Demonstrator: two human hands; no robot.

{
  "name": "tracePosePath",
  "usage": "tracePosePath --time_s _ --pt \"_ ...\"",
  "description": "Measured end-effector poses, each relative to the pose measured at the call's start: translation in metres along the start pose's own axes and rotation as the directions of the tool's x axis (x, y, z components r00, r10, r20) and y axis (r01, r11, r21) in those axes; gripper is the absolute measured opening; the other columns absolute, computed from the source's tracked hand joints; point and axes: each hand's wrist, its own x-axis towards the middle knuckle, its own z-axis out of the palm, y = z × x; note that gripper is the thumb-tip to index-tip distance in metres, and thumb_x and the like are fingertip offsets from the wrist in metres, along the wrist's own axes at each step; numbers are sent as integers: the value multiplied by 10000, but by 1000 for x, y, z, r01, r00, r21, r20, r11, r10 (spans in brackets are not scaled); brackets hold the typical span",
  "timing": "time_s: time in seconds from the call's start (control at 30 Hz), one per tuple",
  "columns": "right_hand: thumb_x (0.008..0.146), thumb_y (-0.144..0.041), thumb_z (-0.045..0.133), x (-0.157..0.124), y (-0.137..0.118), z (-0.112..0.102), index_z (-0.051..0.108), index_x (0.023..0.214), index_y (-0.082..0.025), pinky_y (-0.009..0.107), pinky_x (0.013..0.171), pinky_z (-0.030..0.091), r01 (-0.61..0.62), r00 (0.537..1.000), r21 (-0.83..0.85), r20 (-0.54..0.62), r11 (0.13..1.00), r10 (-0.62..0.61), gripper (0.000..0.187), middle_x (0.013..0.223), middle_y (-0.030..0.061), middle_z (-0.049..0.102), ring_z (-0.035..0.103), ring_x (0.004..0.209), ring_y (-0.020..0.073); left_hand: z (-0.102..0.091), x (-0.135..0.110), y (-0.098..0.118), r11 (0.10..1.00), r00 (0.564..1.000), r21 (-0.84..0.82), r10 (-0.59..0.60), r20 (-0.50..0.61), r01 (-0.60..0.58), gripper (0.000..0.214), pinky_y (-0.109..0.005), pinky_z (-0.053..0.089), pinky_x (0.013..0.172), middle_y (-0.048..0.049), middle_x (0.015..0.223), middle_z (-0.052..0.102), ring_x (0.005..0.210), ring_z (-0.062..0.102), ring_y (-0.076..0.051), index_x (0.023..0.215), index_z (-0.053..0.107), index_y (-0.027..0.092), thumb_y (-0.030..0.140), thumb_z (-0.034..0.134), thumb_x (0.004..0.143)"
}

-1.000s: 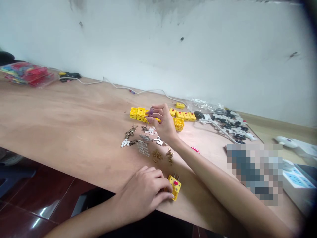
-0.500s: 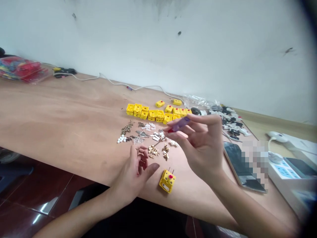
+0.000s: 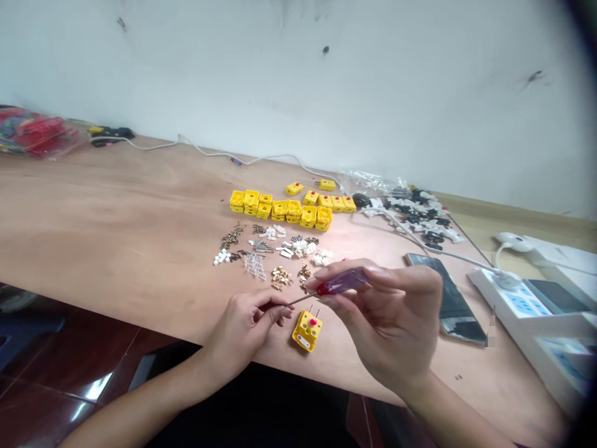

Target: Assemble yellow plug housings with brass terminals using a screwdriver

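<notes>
Just beside the left hand (image 3: 242, 330), a yellow connector (image 3: 306, 331)

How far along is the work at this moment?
Looks done: rows of yellow connectors. In hand: the right hand holds a purple screwdriver, its shaft reaching the left hand, above a lone connector. Left: loose small parts in piles.

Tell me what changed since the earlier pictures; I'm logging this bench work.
The right hand brought the purple-handled screwdriver down from over the yellow connector rows. The left hand let go of the lone yellow connector and now pinches the screwdriver's shaft. The sorted small parts stayed put.
</notes>
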Motion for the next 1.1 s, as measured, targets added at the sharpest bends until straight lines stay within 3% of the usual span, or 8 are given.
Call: tracePosePath --time_s 0.13,0.47,0.63,0.77,1.1 --pt "886 90 577 -5 -3 -2 548 1241 -393 320 695 708 -1 1000 3 -26 1000 1 600 1098 -19 733 766 971 173 1 0 -1 1000 1000 15 16 -4 -15 130 -257 509 698 -11 865 747 790 679 -164 932 749 201 219 626 968" --pt "846 135 560 -12 -2 -6 542 1306 -428 334 663 704 2 997 -26 82 1000 0 727 1099 2 716 752 1010 206 0 -2 0 993 992 63 100 74 -104 83 -259 510 754 -4 930 742 847 676 -155 982 754 223 207 673 970" --pt "836 141 560 -31 -14 -10 560 1317 -411 308 642 712 -20 999 -50 -27 999 19 732 1111 5 728 758 971 196 0 -3 3 961 963 164 191 190 -223 303 -271 520 833 -23 1093 661 941 638 -161 1195 686 241 254 779 907" --pt "844 151 548 -43 -18 -15 565 1295 -385 272 688 707 -83 994 -66 -74 994 78 700 1102 -3 730 754 969 166 2 -4 1 918 934 269 213 286 -292 137 -296 516 902 -42 1112 599 1002 632 -165 1114 715 216 201 659 990" --pt "884 101 573 -53 -9 -23 537 1294 -375 348 774 699 -150 989 -39 -4 988 150 629 1111 17 669 725 1044 186 3 -5 -2 877 902 331 219 372 -349 127 -283 526 849 -44 1090 593 946 643 -152 1058 708 197 203 585 1030"
